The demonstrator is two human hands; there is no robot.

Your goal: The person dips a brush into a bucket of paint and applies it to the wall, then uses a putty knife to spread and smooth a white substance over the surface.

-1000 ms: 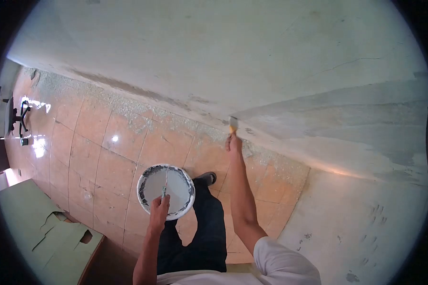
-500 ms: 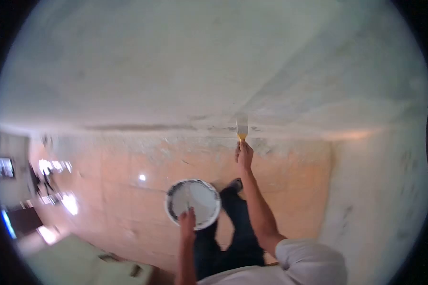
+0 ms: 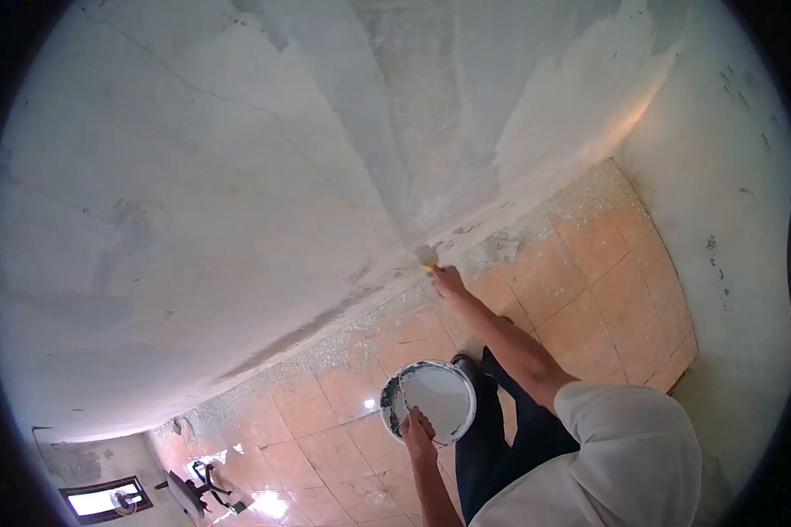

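Observation:
My right hand [image 3: 448, 281] is closed round the yellow handle of a flat brush [image 3: 427, 256]. The brush's wide end rests against the lower part of the pale wall [image 3: 220, 202], just above the floor. Lower down, my left hand [image 3: 417, 426] is closed on the thin wire handle of a round white bucket [image 3: 473, 413]. Whitish-grey liquid fills part of the bucket, and dark smears mark its inner side. The bucket hangs beside my dark-trousered legs.
Orange floor tiles [image 3: 580, 325] carry pale splatter along the wall's foot. Another wall [image 3: 721, 202] meets this one at the right. A dark standing object [image 3: 189, 494] and a small window [image 3: 105, 501] lie at the lower left.
The view has turned, so the wall's base now slants up to the right. The brush stays at the wall's base in my right hand; the bucket appears further right.

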